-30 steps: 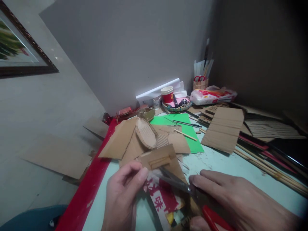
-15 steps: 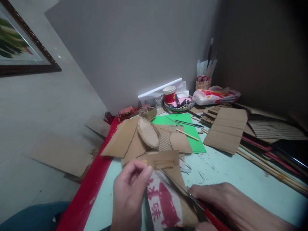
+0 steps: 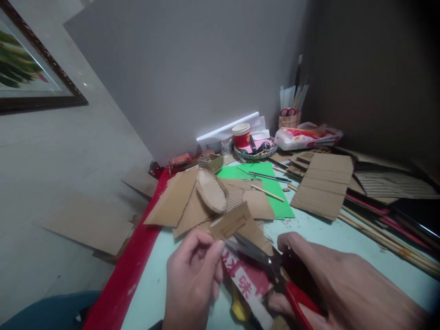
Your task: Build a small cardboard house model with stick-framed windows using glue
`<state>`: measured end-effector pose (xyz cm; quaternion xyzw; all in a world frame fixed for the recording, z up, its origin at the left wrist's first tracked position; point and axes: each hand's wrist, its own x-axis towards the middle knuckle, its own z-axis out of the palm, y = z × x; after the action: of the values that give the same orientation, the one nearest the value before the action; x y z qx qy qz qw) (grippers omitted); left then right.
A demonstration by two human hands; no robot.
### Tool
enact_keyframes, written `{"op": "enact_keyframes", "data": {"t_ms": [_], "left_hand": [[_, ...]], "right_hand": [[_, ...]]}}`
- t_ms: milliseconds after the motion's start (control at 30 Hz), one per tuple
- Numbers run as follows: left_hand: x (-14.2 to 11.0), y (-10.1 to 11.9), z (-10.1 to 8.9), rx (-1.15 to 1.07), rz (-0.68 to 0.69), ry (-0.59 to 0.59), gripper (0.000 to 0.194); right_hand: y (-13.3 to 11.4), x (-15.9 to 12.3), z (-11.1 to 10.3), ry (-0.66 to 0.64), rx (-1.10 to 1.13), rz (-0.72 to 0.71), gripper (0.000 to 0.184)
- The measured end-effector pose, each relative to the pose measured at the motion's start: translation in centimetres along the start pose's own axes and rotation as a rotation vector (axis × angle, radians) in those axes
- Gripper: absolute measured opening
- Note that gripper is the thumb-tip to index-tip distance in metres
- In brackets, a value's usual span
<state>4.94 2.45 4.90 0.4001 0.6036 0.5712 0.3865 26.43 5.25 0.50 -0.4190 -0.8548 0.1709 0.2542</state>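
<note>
My left hand (image 3: 192,279) pinches the near edge of a brown cardboard piece (image 3: 237,225) with red printing on its underside. My right hand (image 3: 337,286) grips red-handled scissors (image 3: 271,270). The blades are parted and set against the cardboard just right of my left fingers. A small cardboard strip sits glued on top of the held piece.
A cardboard boat hull (image 3: 212,189) lies on brown sheets behind my hands, beside green paper (image 3: 266,185). A ridged cardboard sheet (image 3: 323,183) and bamboo sticks (image 3: 388,238) lie to the right. A red cup (image 3: 241,135), a pen holder (image 3: 289,118) and a plastic packet (image 3: 307,136) stand by the wall.
The cardboard piece has turned and tilted in my left hand. My right hand has lifted and moved the scissors back toward the piece, blades now parted.
</note>
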Motion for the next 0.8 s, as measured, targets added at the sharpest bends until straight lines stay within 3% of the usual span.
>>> {"op": "enact_keyframes", "data": {"t_ms": [100, 233, 500, 800], "left_hand": [[0.1, 0.0, -0.3, -0.121, -0.099, -0.128, 0.031], [0.1, 0.1, -0.4, -0.25, -0.175, -0.153, 0.026], [-0.1, -0.1, -0.6, -0.219, -0.145, -0.151, 0.024], [0.1, -0.5, -0.4, -0.167, -0.117, -0.193, 0.023]], "right_hand": [[0.4, 0.0, 0.4, 0.187, -0.169, -0.2, 0.021], [0.1, 0.2, 0.6, 0.212, -0.198, -0.331, 0.03], [0.3, -0.6, 1.0, 0.12, -0.115, -0.34, 0.043], [-0.2, -0.1, 0.7, 0.159, -0.257, -0.35, 0.035]]}}
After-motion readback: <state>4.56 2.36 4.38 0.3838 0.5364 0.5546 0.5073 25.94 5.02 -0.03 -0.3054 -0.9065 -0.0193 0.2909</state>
